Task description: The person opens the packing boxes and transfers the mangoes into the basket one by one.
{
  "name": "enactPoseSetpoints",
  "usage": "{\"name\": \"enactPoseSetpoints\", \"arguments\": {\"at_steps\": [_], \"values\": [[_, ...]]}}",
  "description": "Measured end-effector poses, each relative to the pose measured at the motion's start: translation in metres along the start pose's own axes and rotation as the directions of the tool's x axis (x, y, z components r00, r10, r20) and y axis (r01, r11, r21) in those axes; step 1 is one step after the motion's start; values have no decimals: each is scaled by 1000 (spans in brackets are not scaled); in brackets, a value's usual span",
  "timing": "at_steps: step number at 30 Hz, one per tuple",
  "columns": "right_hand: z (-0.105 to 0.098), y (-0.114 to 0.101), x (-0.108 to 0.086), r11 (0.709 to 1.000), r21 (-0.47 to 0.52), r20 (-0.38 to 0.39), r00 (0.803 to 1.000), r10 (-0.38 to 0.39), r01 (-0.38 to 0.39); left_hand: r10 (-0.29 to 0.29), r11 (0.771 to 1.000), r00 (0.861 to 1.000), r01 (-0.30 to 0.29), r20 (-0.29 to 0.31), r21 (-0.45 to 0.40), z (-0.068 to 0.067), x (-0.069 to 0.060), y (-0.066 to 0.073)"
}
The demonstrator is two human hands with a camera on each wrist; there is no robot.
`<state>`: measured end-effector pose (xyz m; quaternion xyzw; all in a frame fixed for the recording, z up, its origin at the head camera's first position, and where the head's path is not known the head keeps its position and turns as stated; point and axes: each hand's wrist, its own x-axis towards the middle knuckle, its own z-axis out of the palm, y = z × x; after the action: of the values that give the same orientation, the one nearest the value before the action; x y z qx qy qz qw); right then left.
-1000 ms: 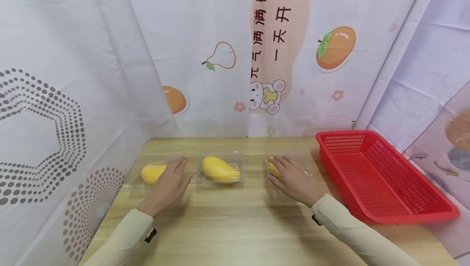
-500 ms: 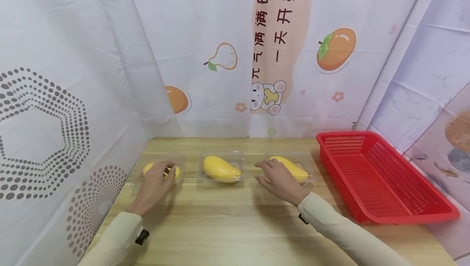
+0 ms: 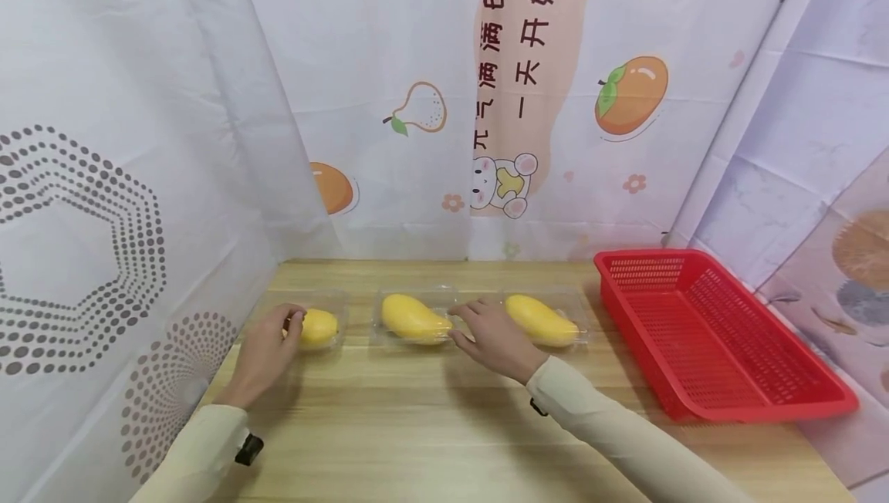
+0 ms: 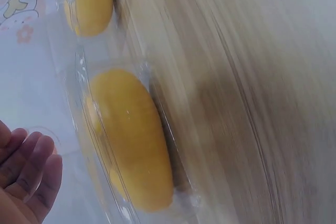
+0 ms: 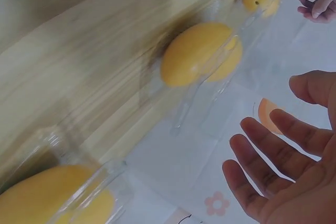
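Three clear plastic boxes stand in a row on the wooden table, each around yellow mango-shaped fruit: a left fruit (image 3: 319, 327), a middle fruit (image 3: 411, 318) and a right fruit (image 3: 540, 320). My left hand (image 3: 267, 347), fingers loosely bent, hovers at the left box and hides part of it. Between the middle and right boxes is my right hand (image 3: 496, 339), its fingertips by the middle box's right end. In the right wrist view the right hand (image 5: 286, 171) has spread, relaxed fingers with nothing in them. The left wrist view shows the left hand (image 4: 29, 177) holding nothing, beside a boxed fruit (image 4: 131, 140).
A red perforated basket (image 3: 722, 341) stands at the table's right side, past the right box. Printed curtains (image 3: 375, 48) hang behind the table and along both sides. The bare wood (image 3: 389, 426) of the table lies in front of the boxes.
My right hand has moved left, off the right box and across to the middle one. My left hand has shifted left over the left box, uncovering the right part of its fruit.
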<state>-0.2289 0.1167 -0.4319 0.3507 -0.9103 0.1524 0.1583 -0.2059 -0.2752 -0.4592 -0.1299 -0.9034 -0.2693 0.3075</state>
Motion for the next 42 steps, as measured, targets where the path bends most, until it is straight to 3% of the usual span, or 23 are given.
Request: {"name": "enactPoseSetpoints", "arguments": {"at_steps": [4, 11, 21, 34, 42], "values": [[3, -7, 10, 1000, -18, 1, 1000, -16, 16, -2, 1000, 1000, 2, -16, 16, -5, 2, -3], [9, -17, 20, 1000, 13, 42, 999, -26, 25, -94, 996, 996, 94, 7, 1, -12, 4, -13], [24, -33, 30, 998, -20, 46, 997, -60, 61, -44, 997, 998, 47, -42, 65, -19, 2, -16], [33, -59, 52, 979, -124, 43, 987, -155, 159, -99, 991, 992, 106, -78, 80, -29, -4, -38], [34, -75, 69, 969, -97, -21, 973, -230, 227, -155, 980, 982, 166, -109, 108, -38, -2, -46]]}}
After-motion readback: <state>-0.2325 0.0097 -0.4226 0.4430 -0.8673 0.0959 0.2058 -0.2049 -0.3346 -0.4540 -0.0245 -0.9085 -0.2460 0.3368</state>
